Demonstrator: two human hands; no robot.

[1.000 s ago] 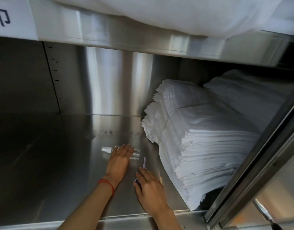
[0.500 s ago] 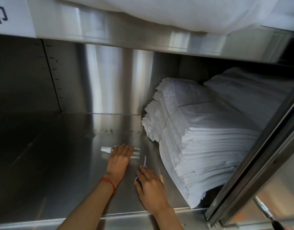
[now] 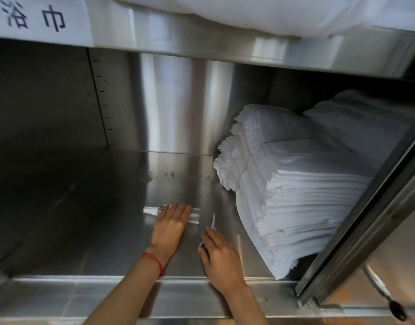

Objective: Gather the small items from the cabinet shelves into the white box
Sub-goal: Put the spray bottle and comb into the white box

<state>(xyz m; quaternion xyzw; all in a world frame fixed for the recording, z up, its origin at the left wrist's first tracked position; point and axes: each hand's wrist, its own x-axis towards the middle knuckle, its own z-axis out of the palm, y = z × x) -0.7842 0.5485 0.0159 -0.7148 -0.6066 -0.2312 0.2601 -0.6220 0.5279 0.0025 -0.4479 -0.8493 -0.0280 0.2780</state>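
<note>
A small clear spray bottle point(image 3: 151, 210) with a white nozzle lies on its side on the steel shelf point(image 3: 122, 231). My left hand point(image 3: 170, 227), with a red string at the wrist, lies over the bottle's middle, fingers straight and together. Just to the right, a thin pale purple stick-like item point(image 3: 212, 221) lies on the shelf. My right hand point(image 3: 219, 256) pinches its near end with curled fingers. The white box is not in view.
A tall stack of folded white cloths point(image 3: 293, 184) fills the shelf's right side, tied with string. More white linen point(image 3: 361, 118) sits behind it. A sliding steel door point(image 3: 356, 231) slants across the right. A paper label point(image 3: 37, 17) hangs on the upper shelf edge.
Both hands stay almost where they were on the bottle and the purple item. The camera has shifted slightly, so the label above shows more.
</note>
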